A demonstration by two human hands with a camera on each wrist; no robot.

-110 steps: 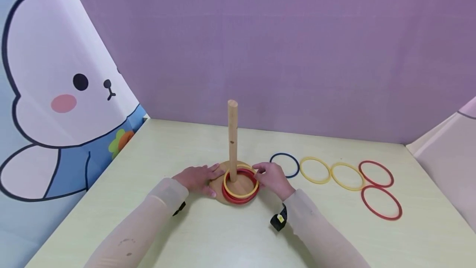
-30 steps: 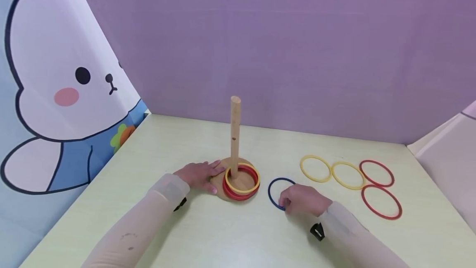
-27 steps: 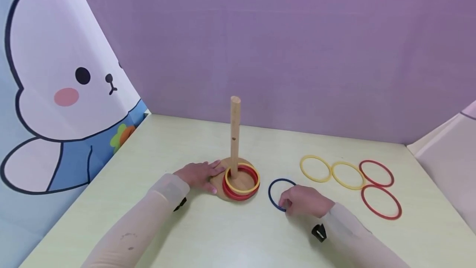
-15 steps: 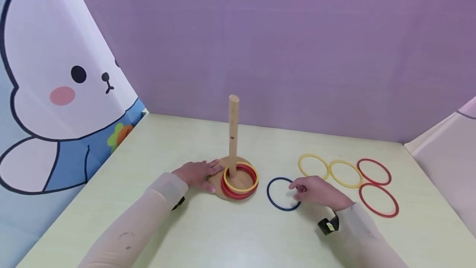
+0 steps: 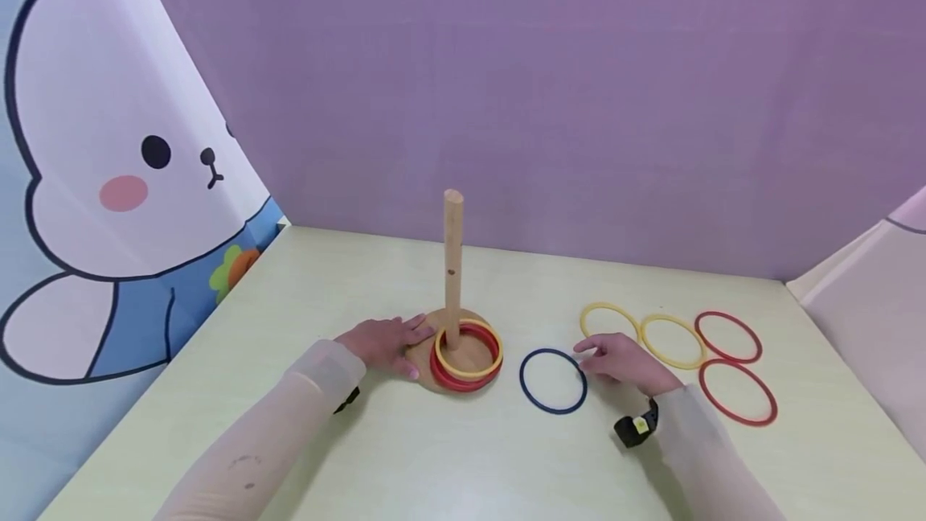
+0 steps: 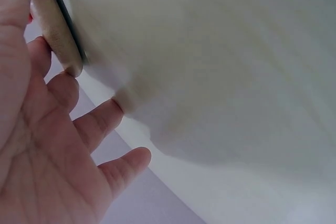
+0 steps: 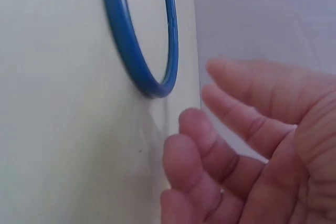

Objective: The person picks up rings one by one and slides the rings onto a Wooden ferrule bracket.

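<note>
A wooden peg stand (image 5: 452, 280) has red rings (image 5: 456, 385) and a yellow ring (image 5: 466, 377) around its post, low on the round base (image 5: 427, 375). My left hand (image 5: 379, 344) rests on the left edge of that base with spread fingers; in the left wrist view, fingertips touch the wooden edge (image 6: 58, 27). A blue ring (image 5: 553, 411) lies flat on the table, right of the stand. At its right side is my right hand (image 5: 625, 362), holding nothing. In the right wrist view, its loosely bent fingers are apart from the blue ring (image 7: 128, 45).
Two yellow rings (image 5: 606, 305) (image 5: 683, 367) and two red rings (image 5: 729, 313) (image 5: 755, 424) lie on the table (image 5: 448, 465) to the right, some touching. A purple cloth (image 5: 579, 103) hangs behind the table.
My right hand left the yellow ring at the stand and drew the blue ring nearer across the table. It then released the blue ring and shifted right. The left hand stays put.
</note>
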